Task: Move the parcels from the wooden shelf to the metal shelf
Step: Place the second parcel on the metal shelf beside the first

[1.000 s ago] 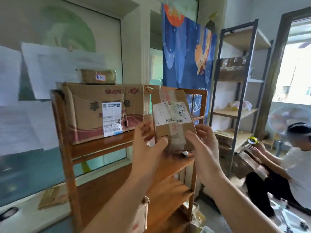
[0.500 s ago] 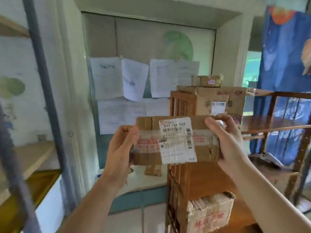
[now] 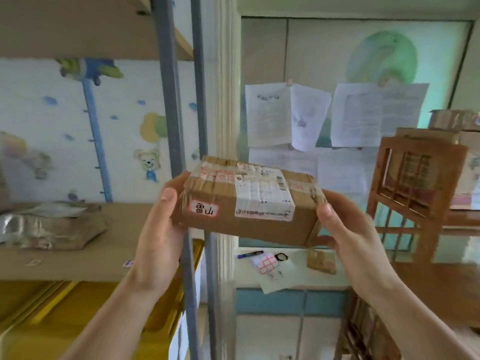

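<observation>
Item: taped cardboard parcel (image 3: 249, 201), white shipping label and red-bordered tag | Position: held in the air, between metal shelf (image 3: 170, 105) on the left and wooden shelf (image 3: 415, 183) on the right | Left hand (image 3: 158, 229): clasped on parcel's left end | Right hand (image 3: 348, 229): clasped on right end | On metal shelf: silvery mailer bag (image 3: 49, 224)

Parcel room: labelled parcels (image 3: 249, 201), metal shelf (image 3: 168, 100)

We saw soft, even daylight with no hard shadows; motion blur smeared the wooden shelf (image 3: 420, 183) at right, and wide-angle distortion bent the edges.
</observation>
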